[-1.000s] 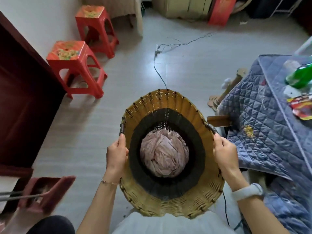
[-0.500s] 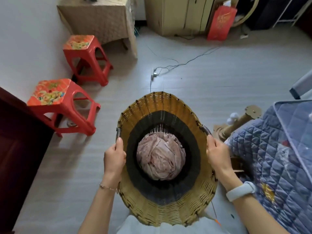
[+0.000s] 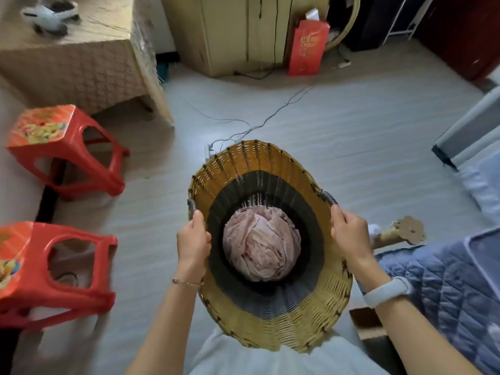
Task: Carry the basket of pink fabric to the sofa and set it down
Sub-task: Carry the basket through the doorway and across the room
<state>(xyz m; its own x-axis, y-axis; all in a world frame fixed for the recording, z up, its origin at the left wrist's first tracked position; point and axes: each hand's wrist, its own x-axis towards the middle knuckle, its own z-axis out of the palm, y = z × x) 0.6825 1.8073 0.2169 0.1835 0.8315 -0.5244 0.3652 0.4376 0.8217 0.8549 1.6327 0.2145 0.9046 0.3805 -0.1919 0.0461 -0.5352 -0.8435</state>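
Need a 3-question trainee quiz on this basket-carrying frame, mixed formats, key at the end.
1. True or false: both the left hand and the right hand grip the basket at its side handles.
2. What lies at the bottom of the basket?
A. pink fabric
B. a green bottle
C. nothing
3. How many red stools stand on the floor to the person's left, and is the basket resting on either?

Key
1. True: one hand on each side, the basket held up in front of the body.
2. A.
3. Two, a near stool and a far stool; the basket touches neither.
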